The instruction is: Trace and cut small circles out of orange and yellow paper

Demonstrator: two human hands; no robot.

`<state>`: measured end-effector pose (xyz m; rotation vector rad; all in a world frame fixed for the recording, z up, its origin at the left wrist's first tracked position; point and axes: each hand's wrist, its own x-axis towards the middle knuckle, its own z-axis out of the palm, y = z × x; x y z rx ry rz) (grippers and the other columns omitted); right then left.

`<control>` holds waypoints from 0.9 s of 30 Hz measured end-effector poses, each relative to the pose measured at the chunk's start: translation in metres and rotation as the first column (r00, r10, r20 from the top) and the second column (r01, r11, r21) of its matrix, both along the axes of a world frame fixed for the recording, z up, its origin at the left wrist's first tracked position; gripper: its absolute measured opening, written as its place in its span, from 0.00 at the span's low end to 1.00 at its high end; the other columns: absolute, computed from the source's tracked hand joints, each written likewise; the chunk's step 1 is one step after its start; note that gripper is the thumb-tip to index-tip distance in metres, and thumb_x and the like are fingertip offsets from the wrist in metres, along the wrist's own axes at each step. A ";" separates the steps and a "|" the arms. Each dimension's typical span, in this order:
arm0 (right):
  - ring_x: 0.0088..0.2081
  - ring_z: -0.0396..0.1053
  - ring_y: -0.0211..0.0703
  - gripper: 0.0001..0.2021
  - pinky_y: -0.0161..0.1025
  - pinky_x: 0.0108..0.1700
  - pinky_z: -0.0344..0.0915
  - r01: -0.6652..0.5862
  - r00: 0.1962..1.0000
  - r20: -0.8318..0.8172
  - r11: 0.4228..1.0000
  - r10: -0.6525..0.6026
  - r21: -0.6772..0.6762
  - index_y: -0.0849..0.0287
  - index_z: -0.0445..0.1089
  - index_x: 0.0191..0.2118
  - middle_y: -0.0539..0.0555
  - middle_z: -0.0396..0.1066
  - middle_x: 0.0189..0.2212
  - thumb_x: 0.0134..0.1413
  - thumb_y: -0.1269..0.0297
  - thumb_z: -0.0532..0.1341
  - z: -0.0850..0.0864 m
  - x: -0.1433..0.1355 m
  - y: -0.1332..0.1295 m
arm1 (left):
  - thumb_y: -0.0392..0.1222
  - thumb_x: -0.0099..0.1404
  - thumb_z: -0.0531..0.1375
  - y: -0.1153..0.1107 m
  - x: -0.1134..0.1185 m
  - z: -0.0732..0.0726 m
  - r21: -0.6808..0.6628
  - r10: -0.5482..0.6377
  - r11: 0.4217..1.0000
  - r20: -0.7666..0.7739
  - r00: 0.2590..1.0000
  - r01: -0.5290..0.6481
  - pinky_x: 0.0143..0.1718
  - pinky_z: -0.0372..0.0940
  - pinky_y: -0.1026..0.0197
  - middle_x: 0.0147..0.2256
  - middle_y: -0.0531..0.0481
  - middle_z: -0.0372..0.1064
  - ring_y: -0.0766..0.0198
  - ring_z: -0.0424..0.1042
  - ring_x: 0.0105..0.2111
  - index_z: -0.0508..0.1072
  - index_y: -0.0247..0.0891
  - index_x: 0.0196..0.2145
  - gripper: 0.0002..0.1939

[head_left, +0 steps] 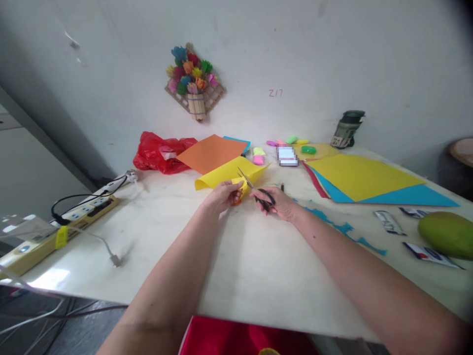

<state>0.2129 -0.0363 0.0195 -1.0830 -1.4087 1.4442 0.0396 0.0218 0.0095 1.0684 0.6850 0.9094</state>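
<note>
The yellow paper point(229, 173) lies curled near the middle of the pale surface point(236, 266), its near edge lifted into the left hand point(223, 195), whose fingers are pinched shut on a folded corner; how many layers they grip is hard to tell. Behind it an orange sheet point(210, 152) covers most of a blue one, of which only a sliver shows. To the right, a stack of coloured sheets point(365, 180) fans out, yellow on top, so the lower ones show only as edges. The right hand point(279, 203) is closed through the black handles of the scissors point(254, 191), hiding most of the loops; the blades stand slightly apart, touching the yellow paper's edge. A red plastic bag point(160, 152) sits crumpled at the back left. A green mango point(447, 234) is cut off by the right edge. A jagged blue paper scrap point(343, 229) runs partly under the right forearm. A small box point(287, 155) at the back is blurred out.
</note>
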 end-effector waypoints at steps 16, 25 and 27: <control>0.13 0.57 0.29 0.21 0.28 0.11 0.47 0.034 0.999 -0.003 0.999 -0.034 0.009 0.63 0.65 0.27 0.46 0.62 0.13 0.37 0.48 0.63 0.001 -0.002 -0.001 | 0.39 0.54 0.62 -0.002 0.002 0.000 0.038 0.012 0.999 -0.030 0.999 -0.011 0.16 0.53 0.73 0.18 0.53 0.60 0.76 0.58 0.15 0.65 0.31 0.24 0.10; 0.13 0.57 0.29 0.20 0.28 0.12 0.46 0.050 0.999 -0.012 0.999 -0.050 0.019 0.61 0.60 0.23 0.46 0.60 0.13 0.36 0.48 0.64 0.002 -0.004 -0.003 | 0.38 0.55 0.62 -0.003 0.003 0.001 0.028 0.015 1.000 -0.037 0.999 -0.014 0.15 0.52 0.72 0.17 0.54 0.60 0.75 0.58 0.14 0.65 0.31 0.24 0.09; 0.13 0.57 0.29 0.20 0.28 0.12 0.46 0.048 0.999 -0.009 0.999 -0.048 0.020 0.61 0.59 0.23 0.46 0.60 0.13 0.36 0.48 0.64 0.002 -0.004 -0.003 | 0.38 0.54 0.62 -0.003 0.003 0.001 0.020 0.024 1.000 -0.038 0.999 -0.023 0.15 0.52 0.72 0.17 0.54 0.60 0.75 0.58 0.14 0.65 0.31 0.24 0.09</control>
